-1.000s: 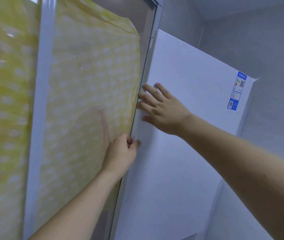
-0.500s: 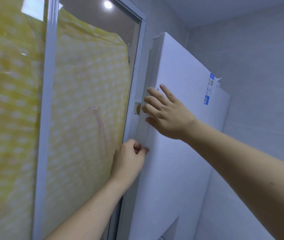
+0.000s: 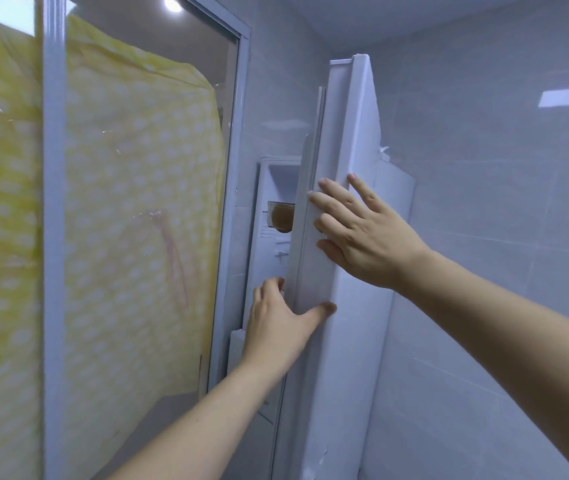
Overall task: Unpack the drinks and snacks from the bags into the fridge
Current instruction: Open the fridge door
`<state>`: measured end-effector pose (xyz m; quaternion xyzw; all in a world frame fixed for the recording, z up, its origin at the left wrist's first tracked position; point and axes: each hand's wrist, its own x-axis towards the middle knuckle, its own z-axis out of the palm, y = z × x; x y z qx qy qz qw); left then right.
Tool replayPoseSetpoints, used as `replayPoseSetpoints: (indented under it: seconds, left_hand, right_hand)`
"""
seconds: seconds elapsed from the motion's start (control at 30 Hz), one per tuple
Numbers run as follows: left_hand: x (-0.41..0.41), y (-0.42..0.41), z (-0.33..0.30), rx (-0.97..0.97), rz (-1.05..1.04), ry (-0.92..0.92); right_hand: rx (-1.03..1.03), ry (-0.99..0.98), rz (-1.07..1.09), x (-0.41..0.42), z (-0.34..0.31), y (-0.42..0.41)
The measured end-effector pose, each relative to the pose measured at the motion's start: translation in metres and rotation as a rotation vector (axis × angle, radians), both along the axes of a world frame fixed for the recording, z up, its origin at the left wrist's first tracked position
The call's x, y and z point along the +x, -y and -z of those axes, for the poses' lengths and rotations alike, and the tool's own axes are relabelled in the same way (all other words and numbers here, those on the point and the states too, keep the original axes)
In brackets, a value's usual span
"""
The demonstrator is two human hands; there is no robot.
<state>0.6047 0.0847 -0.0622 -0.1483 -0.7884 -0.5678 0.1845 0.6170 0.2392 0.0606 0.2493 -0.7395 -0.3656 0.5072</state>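
Note:
The white fridge door (image 3: 349, 341) stands partly open, edge-on in the middle of the view. My left hand (image 3: 279, 327) grips its free edge, fingers behind it and thumb on the front. My right hand (image 3: 359, 230) lies flat on the door's front higher up, fingers spread. Through the gap shows the white fridge interior (image 3: 269, 209) with a round brownish dial (image 3: 281, 218). No bags, drinks or snacks are in view.
A glass partition with a pale frame (image 3: 52, 237) fills the left, with yellow white-dotted cloth (image 3: 130, 202) behind it. Its frame post (image 3: 231, 209) stands close beside the fridge. Grey tiled wall (image 3: 501, 202) runs along the right.
The fridge door has swung open from shut toward me and to the right. Both hands stayed on its edge. The interior and dial have come into view.

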Motion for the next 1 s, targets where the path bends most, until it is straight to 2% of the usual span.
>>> replayPoseSetpoints:
  seconds: [0.2,0.5,1.0]
  left_hand:
    - [0.028,-0.035,-0.002,-0.130,-0.001,-0.066]
    - [0.037,-0.063,0.009,-0.151,0.069,-0.154]
    - [0.053,-0.091,0.009,-0.234,0.033,-0.178]
  right_hand:
    - [0.050,-0.002,0.114,0.023,0.004,-0.027]
    - [0.074,0.015,0.169,0.047,0.006,-0.057]
    - [0.056,0.012,0.191,0.063,0.009,-0.084]
